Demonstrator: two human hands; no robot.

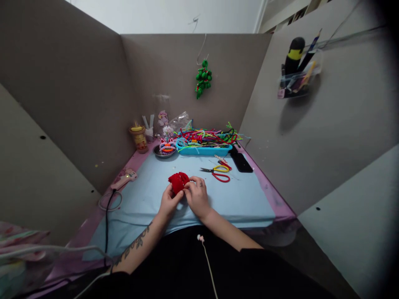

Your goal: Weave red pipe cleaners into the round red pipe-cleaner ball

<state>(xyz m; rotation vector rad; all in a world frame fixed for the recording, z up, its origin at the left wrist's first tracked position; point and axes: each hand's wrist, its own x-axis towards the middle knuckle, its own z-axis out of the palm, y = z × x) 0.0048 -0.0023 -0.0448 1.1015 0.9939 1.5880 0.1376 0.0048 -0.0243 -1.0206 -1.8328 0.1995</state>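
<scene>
Red fuzzy piece (178, 182): between both hands, over the front half of the blue cloth (246, 203); contact with cloth cannot be told.
Left hand (170, 202): fingers grasping the piece at its left and near side.
Right hand (198, 196): fingers closed on its right edge; fingertips partly hidden.
Scissors (215, 170): lying beyond the right hand, handles spread.
Blue tray (204, 151): behind, heaped with coloured stems (215, 136).
</scene>
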